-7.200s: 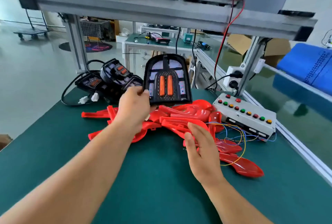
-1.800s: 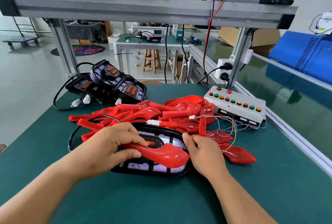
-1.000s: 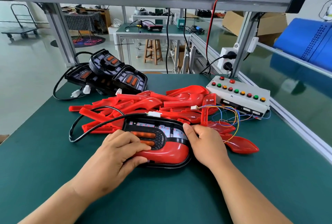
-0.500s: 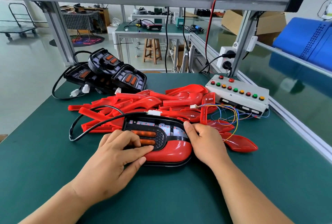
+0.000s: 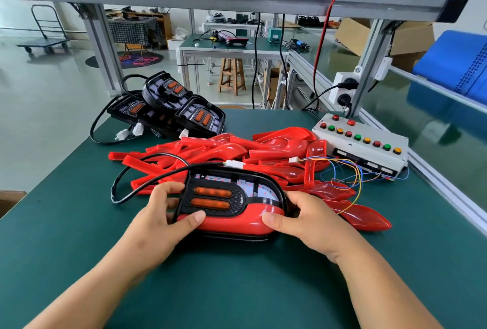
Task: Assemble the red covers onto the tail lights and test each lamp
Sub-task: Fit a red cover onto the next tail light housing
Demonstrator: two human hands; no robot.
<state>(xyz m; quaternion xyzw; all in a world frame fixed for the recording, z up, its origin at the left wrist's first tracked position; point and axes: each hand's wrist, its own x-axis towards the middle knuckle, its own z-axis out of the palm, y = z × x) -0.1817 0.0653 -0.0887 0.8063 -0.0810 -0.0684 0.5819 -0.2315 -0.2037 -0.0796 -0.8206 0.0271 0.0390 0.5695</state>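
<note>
Red cover lies along the 6 o'clock edge of the tail light, mid-worktop. Left grip at 9 o'clock and right grip at 3 o'clock clasp the tail light, thumbs on the cover. Risk: uneven thumb pressure may leave one end unclipped.
</note>
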